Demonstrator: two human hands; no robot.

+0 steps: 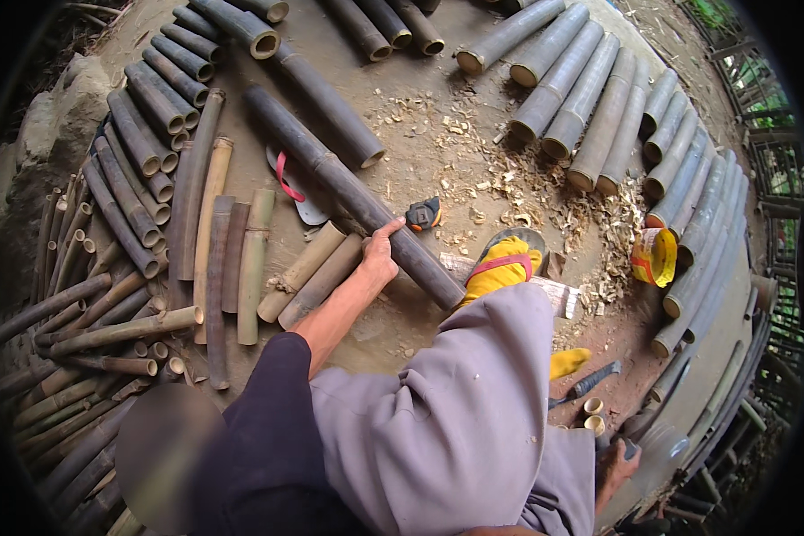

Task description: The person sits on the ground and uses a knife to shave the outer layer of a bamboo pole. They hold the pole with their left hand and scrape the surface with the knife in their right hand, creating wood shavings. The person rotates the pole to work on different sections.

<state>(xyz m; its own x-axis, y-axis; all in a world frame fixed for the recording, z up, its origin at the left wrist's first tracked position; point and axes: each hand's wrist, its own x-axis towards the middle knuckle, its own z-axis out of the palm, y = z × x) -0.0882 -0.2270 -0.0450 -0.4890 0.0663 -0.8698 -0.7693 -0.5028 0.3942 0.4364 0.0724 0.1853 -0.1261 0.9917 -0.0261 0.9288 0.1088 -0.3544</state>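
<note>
A long dark bamboo pole (326,165) slants across the middle of the ground, its near end beside my foot in a yellow sock (500,266) and a red-strapped sandal. My left hand (381,257) is closed around the pole's lower half. Just beyond that hand lies a black and orange tape measure (424,214). At the lower right, my right hand (616,469) is closed on a dark thing, possibly a handle, which I cannot make out. Two short bamboo pieces (594,415) and a black-handled tool (590,382) lie near it.
Cut bamboo lengths (138,134) are piled along the left, with more bamboo poles (558,76) in rows at the far right. Wood shavings (518,201) litter the ground. A yellow container (655,256) lies tipped among them. A loose flip-flop (308,201) with a pink strap rests beside the pole.
</note>
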